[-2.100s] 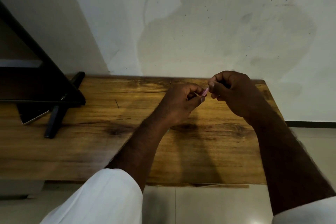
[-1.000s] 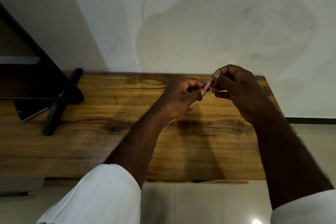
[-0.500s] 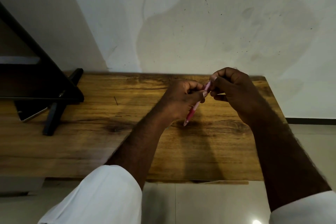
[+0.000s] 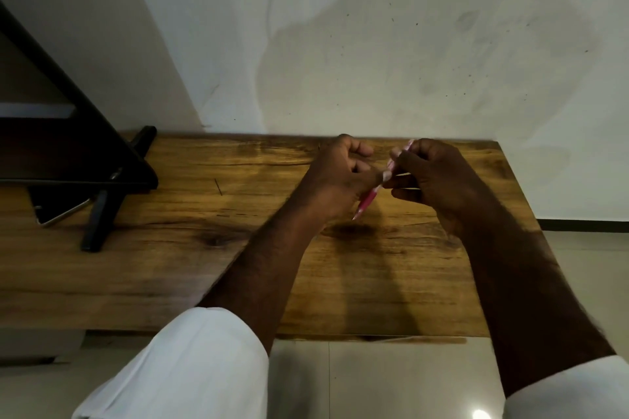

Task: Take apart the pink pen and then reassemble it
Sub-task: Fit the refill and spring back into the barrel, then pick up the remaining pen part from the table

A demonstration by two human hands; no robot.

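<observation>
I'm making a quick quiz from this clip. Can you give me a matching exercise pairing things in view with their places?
Things:
1. pink pen
2. wooden table
3. black stand
4. white sleeve

Places:
A. on the table's left end
B. on the forearm at the bottom edge
C. held between left hand and right hand
D. against the wall

Pairs: 1-C, 2-D, 3-A, 4-B

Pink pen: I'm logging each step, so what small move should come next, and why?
Probably twist the upper end with the right hand while the left hand steadies the barrel. Both hands grip the pink pen, it looks in one piece, and no loose parts show on the wooden table.
</observation>
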